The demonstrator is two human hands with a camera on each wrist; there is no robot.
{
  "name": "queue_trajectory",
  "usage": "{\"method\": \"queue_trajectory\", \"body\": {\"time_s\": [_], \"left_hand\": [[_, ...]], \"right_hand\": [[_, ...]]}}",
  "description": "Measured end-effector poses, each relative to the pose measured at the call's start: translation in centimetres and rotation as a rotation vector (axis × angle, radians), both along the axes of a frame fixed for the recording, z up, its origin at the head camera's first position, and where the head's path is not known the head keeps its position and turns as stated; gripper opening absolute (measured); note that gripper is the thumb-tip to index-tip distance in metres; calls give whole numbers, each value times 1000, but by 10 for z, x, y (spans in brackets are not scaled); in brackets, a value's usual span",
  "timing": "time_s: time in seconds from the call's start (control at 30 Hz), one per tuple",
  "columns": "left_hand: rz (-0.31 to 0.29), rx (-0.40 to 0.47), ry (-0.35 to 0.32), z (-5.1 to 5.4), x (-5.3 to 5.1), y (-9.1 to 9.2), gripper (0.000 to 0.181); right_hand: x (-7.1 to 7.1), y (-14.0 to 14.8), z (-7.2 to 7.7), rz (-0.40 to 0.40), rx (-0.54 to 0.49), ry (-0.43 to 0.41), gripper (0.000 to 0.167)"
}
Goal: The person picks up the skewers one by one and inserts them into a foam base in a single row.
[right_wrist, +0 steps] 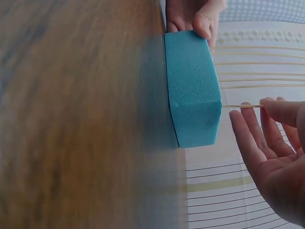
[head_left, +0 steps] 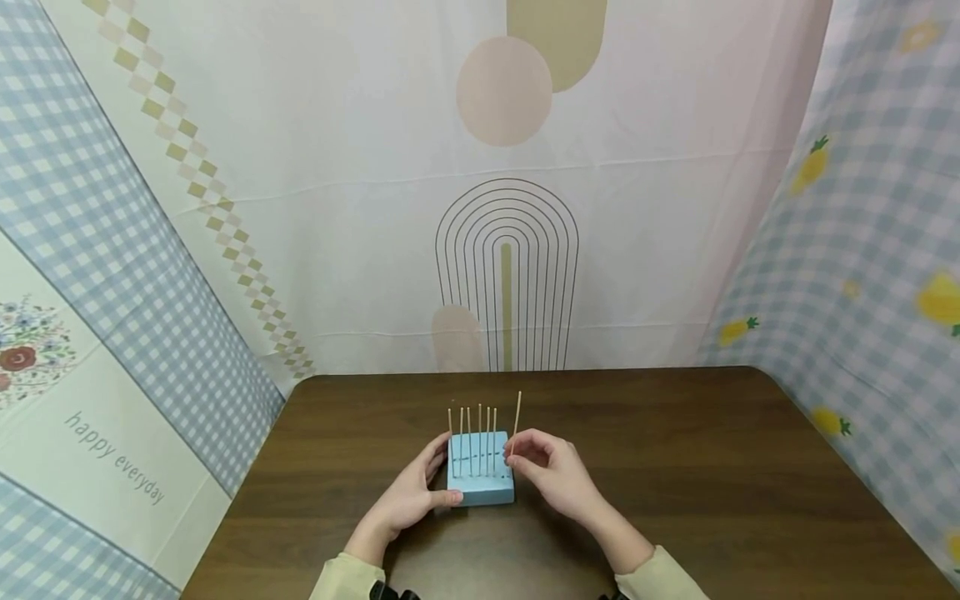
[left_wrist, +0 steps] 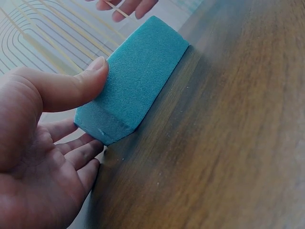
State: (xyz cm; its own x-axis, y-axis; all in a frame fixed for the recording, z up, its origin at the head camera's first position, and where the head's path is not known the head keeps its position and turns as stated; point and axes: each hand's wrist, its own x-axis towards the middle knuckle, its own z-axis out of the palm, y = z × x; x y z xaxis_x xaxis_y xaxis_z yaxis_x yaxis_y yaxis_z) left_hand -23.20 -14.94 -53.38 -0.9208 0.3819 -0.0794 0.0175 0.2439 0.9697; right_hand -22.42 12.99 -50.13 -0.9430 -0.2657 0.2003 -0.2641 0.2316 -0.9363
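A light blue foam-like block (head_left: 483, 497) sits on the brown table, with several thin wooden sticks (head_left: 480, 425) standing upright in it and small holes in its top. My left hand (head_left: 408, 498) grips the block's left side, its thumb (left_wrist: 88, 83) against the front face and the other fingers around the side. At the block's right edge, my right hand (head_left: 558, 475) pinches another wooden stick (head_left: 517, 412) between thumb and fingertips. That stick leans slightly right. In the right wrist view its lower end (right_wrist: 231, 106) meets the block's top edge; whether it sits in a hole cannot be told.
The dark wood-grain table (head_left: 675, 467) extends to both sides of the block. Behind it hangs a pale patterned cloth (head_left: 360, 267), with checked cloths at the left (head_left: 150, 225) and right (head_left: 847, 308).
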Motion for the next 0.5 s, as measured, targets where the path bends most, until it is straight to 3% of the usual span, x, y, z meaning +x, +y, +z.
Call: {"method": "queue_trajectory", "body": {"time_s": [0.5], "left_hand": [[-3, -5, 1, -3, -1, 0, 104]], "right_hand": [[-1, -1, -5, -5, 121, 43, 10]]}}
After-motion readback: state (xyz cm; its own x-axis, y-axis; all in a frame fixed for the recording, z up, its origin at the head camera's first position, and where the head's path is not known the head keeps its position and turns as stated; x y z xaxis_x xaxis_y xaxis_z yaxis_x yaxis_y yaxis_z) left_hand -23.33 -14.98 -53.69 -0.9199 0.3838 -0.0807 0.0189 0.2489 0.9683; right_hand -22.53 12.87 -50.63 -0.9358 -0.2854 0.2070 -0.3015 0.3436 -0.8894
